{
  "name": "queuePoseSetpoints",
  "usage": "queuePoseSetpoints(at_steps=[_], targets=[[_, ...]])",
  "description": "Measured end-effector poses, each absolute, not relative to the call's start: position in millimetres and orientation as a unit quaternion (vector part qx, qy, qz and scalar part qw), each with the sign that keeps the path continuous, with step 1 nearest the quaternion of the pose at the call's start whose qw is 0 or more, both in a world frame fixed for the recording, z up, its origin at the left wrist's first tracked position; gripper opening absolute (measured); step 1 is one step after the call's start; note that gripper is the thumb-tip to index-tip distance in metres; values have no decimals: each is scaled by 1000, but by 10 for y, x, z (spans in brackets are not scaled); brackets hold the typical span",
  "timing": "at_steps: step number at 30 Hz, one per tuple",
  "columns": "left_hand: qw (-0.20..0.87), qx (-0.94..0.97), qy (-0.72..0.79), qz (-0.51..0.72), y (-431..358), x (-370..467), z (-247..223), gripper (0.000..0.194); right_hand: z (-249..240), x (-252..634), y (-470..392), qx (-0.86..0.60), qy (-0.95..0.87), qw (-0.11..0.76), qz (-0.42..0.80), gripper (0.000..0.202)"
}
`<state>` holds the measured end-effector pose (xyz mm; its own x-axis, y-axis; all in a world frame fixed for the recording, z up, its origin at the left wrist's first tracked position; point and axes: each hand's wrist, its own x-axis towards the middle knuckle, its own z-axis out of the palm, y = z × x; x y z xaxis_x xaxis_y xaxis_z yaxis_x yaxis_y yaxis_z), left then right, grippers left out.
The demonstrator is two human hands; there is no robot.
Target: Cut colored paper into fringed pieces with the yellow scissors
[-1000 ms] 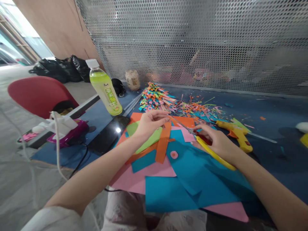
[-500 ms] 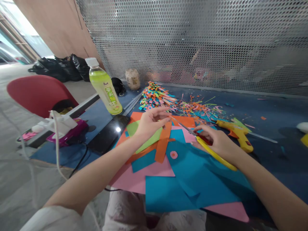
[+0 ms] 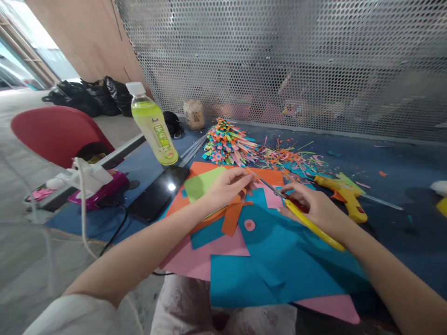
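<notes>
My right hand grips yellow-handled scissors, their blades pointing left toward my left hand. My left hand is closed in a pinch near the blade tips, over the orange and green paper; what it holds, if anything, is too small to make out. Under both hands lie sheets of blue paper, pink paper, green paper and an orange strip. A small pink paper flower with an orange centre rests on the blue sheet. Behind stands a cone of many coloured paper pieces.
Paper scraps lie behind the hands. A yellow glue gun is at the right. On the left are a phone, a drink bottle and a purple box with tissues. A perforated metal panel stands behind.
My left hand has moved slightly right and down from the paper cone, its fingers now more curled. The small flower and orange strip have shifted slightly left. The scissors have barely moved.
</notes>
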<state>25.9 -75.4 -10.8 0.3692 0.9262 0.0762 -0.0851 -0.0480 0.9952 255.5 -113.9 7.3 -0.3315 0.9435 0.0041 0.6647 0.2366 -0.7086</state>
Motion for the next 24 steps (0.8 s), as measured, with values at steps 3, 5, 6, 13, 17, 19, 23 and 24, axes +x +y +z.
queuePoseSetpoints(at_steps=[3,5,6,13,17,19,23,24], targets=[[589,576,363,436,-753,258,-102,31,89,2553,-1143,-533,-754,222,313,31],[590,573,364,437,-750,256,-99,32,96,2548,-1146,-534,-749,225,321,31],[590,574,363,438,-748,256,-100,32,99,2545,-1147,-534,-745,228,328,31],[578,586,352,446,-725,259,-125,37,88,2537,-1151,-536,-731,233,352,32],[573,592,348,447,-717,251,-140,38,82,2540,-1159,-536,-733,232,347,32],[570,594,353,445,-713,246,-148,38,82,2542,-1161,-535,-736,231,344,32],[565,601,352,442,-704,240,-162,40,85,2545,-1159,-535,-739,230,339,33],[565,602,350,442,-702,240,-164,40,85,2545,-1158,-535,-739,231,339,33]])
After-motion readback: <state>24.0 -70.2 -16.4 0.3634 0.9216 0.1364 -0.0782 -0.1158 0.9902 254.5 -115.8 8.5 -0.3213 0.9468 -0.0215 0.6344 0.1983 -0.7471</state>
